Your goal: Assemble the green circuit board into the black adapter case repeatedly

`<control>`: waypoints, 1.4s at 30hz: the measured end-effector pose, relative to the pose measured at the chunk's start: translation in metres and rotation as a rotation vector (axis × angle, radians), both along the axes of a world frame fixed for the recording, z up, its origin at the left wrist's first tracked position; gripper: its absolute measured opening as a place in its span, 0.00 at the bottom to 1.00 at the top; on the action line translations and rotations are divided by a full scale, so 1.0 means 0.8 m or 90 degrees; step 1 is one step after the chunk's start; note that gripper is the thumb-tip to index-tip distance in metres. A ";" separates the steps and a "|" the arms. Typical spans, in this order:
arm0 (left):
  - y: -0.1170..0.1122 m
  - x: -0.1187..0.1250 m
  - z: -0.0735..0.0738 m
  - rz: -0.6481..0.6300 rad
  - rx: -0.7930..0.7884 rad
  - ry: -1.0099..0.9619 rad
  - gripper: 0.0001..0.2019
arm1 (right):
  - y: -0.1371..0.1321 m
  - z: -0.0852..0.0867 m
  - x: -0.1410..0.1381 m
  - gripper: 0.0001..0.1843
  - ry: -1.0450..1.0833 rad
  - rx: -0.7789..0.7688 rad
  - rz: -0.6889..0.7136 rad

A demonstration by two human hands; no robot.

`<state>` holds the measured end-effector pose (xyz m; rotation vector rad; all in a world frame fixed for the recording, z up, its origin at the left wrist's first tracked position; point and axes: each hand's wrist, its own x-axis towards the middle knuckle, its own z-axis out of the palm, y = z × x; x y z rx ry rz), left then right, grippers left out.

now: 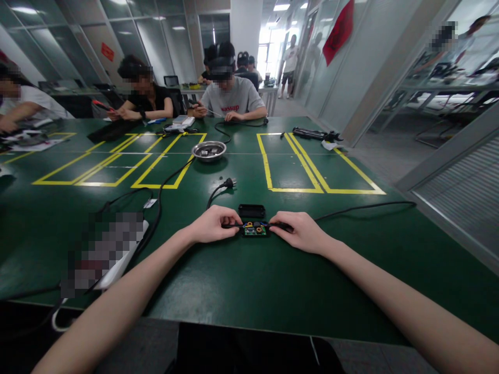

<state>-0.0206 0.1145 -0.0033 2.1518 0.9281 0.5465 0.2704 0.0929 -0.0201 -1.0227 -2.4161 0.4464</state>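
The table (202,291) bears an exposed green circuit board (253,230).

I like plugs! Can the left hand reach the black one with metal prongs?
Probably yes: the black plug lies just beyond the left hand, and nothing seems to block it. But that hand pinches a black cable, so it may need to let go first.

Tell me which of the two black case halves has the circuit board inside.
The nearer half, between the left hand and the right hand: the green circuit board shows in it. The farther half shows only its black inside.
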 end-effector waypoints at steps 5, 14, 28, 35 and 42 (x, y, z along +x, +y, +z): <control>-0.004 0.000 0.008 -0.059 0.159 0.092 0.06 | 0.000 0.007 0.004 0.11 -0.033 0.013 0.048; -0.013 0.002 0.021 -0.064 0.374 0.308 0.11 | -0.002 0.007 -0.001 0.15 -0.135 0.139 0.042; -0.012 0.014 0.005 0.156 0.328 0.182 0.09 | 0.011 -0.004 -0.011 0.17 -0.055 0.128 -0.054; 0.015 0.012 -0.021 0.256 0.063 -0.005 0.12 | 0.024 -0.020 -0.021 0.12 0.111 -0.011 -0.178; 0.017 0.016 -0.023 0.273 -0.068 -0.136 0.10 | 0.022 -0.025 -0.030 0.11 0.339 -0.193 -0.232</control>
